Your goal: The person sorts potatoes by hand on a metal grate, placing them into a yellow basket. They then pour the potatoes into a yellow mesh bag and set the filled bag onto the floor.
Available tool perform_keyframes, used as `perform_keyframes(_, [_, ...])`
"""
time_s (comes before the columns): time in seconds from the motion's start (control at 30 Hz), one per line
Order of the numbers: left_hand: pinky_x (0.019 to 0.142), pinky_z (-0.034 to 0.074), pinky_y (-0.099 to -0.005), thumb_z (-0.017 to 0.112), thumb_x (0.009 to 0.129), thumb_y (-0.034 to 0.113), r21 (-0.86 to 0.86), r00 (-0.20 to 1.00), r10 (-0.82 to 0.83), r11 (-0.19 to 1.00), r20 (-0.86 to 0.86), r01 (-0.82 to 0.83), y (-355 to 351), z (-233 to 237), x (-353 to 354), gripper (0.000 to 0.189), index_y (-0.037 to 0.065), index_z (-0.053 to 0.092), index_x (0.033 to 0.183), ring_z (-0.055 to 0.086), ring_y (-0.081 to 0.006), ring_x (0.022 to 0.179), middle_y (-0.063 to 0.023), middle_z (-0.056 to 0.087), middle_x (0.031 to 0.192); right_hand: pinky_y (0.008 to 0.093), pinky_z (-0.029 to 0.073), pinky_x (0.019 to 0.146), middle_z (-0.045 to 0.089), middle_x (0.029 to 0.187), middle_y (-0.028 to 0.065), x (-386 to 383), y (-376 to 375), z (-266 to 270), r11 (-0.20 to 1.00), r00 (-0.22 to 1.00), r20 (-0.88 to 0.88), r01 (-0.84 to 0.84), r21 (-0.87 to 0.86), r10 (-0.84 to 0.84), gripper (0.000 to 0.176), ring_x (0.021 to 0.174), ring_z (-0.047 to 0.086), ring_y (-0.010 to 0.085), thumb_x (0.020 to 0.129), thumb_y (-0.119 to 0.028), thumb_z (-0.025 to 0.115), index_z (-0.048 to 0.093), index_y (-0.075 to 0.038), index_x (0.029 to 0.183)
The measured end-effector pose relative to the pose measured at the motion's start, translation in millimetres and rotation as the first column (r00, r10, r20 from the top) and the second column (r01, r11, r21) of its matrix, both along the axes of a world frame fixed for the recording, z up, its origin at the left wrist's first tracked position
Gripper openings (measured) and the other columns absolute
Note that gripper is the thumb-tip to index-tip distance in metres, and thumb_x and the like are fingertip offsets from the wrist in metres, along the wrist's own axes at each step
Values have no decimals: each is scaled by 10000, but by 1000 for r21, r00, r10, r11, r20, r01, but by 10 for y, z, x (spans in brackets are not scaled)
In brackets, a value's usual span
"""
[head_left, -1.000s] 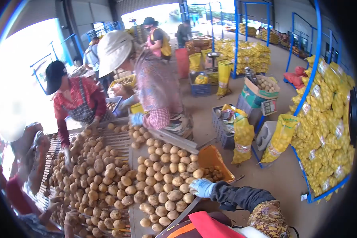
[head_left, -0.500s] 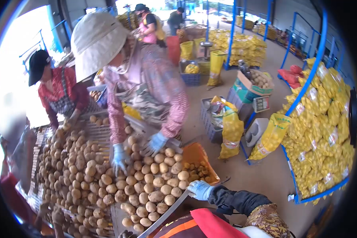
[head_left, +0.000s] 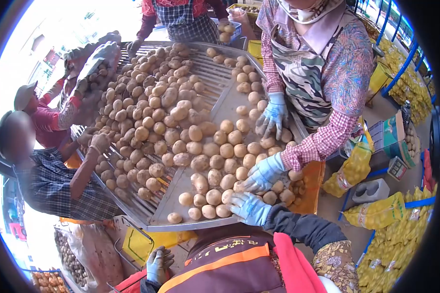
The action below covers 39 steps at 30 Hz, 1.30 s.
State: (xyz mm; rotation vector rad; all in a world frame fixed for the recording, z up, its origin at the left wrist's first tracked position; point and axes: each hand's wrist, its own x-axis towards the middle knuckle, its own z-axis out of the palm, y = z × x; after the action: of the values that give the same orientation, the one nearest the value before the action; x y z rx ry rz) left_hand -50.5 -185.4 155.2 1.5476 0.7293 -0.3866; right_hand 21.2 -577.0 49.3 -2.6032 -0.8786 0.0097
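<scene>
head camera, and potatoes point(head_left: 195, 133) crowd the desk point(head_left: 168, 207): heaped over the slats point(head_left: 212, 80) toward the left and far edges, thinning across the flat plate point(head_left: 224, 105) toward the right edge. the wearer's right hand point(head_left: 250, 207) is up at the near edge, close to the near right corner, fingers stretched low and touching the outermost potatoes; whether it grips one, cannot tell. left hand point(head_left: 159, 265) hangs below the near edge, off the desk, fingers loosely curled, nothing visible in it, perhaps because one hand is enough up top. over the right edge come a co-worker's gloved hands point(head_left: 266, 173), fingers fanned, one just beside the wearer's right; a broad palm probably steers several potatoes together. raised rim point(head_left: 195, 226) at the near edge, presumably to stop round things rolling off. and which way do they point? most look too round to say, but one longish potato point(head_left: 182, 159) lies flat, long axis roughly along the near edge. just past the right edge, an orange crate point(head_left: 314, 183) holds smaller ones, likely set close for easy reach.
</scene>
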Motion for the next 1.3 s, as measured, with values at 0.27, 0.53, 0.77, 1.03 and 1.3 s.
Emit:
perform_keyframes(0.27, [797,542,-335,587,958,256,34,914,-366,930,172,366,269,-792,751,401,24,511,1275,633,-227,987,-129,592,1179,628,164,1105,304,1525,102,550,1269,-8,977,960,-251,70,-203,-122,599,1429,236,316,904,-509,500,436,-200,1414])
perform_keyframes(0.53, [1127,184,-571,729,747,448,857,-27,-997,46,69,514,-239,-1090,1681,847,124,366,1441,250,-437,1382,-249,273,1479,526,217,1137,370,1467,148,344,767,-249,895,901,-72,413,-166,-429,703,1367,332,348,829,-579,569,428,-230,1423])
perform_keyframes(0.77, [1116,247,-558,700,792,326,802,-219,-937,95,272,590,-783,-1403,1949,719,132,395,1413,256,-452,1379,-229,294,1480,485,366,1022,536,1218,131,564,1031,153,857,854,75,515,11,-515,458,1197,471,338,779,-302,674,602,-83,1175])
perform_keyframes(1.03, [1133,200,-544,702,782,306,949,181,-961,243,208,202,-777,-863,3192,668,94,439,1358,322,-400,1358,-200,373,1443,452,379,1054,471,1340,223,2148,1147,-208,863,865,-59,487,-137,-498,408,1255,449,371,874,-130,472,510,-10,1263])
perform_keyframes(1.3, [1155,112,-565,660,790,362,928,53,-995,-55,-80,369,-1039,-1031,2963,737,164,372,1439,195,-392,1436,-223,213,1541,505,396,988,415,1424,189,1941,1038,-455,816,810,178,575,-62,-558,526,1182,496,368,835,-327,590,521,-35,1267])
